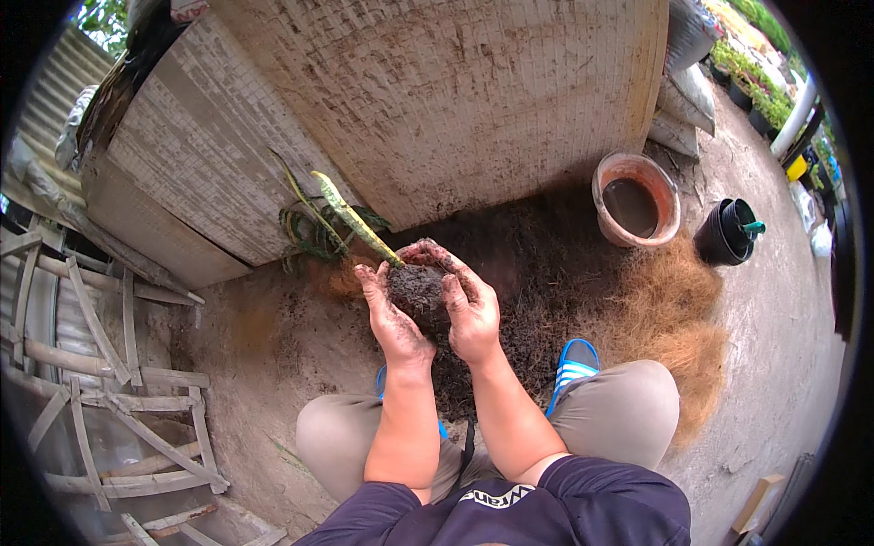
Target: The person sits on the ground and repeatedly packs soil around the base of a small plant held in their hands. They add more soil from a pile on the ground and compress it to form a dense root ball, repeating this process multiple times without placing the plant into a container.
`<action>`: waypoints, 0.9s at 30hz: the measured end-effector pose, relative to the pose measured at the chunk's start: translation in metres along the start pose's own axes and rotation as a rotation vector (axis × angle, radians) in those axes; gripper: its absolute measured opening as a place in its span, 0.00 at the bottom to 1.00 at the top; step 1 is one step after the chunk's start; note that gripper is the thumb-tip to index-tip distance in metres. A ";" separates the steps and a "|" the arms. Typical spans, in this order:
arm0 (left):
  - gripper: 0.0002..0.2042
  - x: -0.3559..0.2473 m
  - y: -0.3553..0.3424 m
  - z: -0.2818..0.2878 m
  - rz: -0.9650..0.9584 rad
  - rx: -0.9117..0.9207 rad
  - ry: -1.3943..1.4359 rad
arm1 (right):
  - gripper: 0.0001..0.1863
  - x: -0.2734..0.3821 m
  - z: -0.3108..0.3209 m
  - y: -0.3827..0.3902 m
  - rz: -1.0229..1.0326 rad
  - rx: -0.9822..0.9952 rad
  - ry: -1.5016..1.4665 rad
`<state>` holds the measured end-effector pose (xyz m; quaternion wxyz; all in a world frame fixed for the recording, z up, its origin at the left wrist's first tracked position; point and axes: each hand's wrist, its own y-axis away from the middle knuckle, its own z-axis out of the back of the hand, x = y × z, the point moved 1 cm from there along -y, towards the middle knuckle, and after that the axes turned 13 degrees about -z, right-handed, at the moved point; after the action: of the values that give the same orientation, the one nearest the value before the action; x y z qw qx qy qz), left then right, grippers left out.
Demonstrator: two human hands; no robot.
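A terracotta-coloured round basin [635, 198], a black plastic pot [725, 233] and a heap of brown coconut fibre [663, 314] lie to the right on the concrete floor [273, 346]. Both forearms reach forward; the left hand [391, 314] and right hand [466, 305], fingers clamped, cup a dark soil ball [417, 291] bearing a yellow-green striped leaf cutting [350, 218], above loose soil.

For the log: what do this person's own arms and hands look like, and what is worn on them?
Both forearms are bare; no gloves, watch or rings show. The left hand and right hand are smeared with dark soil. Short dark navy sleeves end above the elbows.
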<state>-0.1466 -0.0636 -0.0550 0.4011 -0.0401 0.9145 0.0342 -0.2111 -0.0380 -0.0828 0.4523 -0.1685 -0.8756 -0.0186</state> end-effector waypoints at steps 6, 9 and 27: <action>0.22 0.001 0.001 0.008 -0.187 0.094 -0.275 | 0.20 -0.002 -0.001 0.002 0.041 -0.054 0.134; 0.18 -0.004 0.003 0.006 -0.231 0.094 -0.312 | 0.20 0.000 -0.005 0.002 0.037 -0.075 0.178; 0.24 -0.018 0.005 0.019 -0.133 -0.110 -0.179 | 0.26 0.002 -0.017 0.013 -0.140 0.080 0.336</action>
<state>-0.1208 -0.0556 -0.0544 0.4798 -0.1195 0.8670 0.0612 -0.1950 -0.0282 -0.0730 0.5961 -0.0839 -0.7974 -0.0432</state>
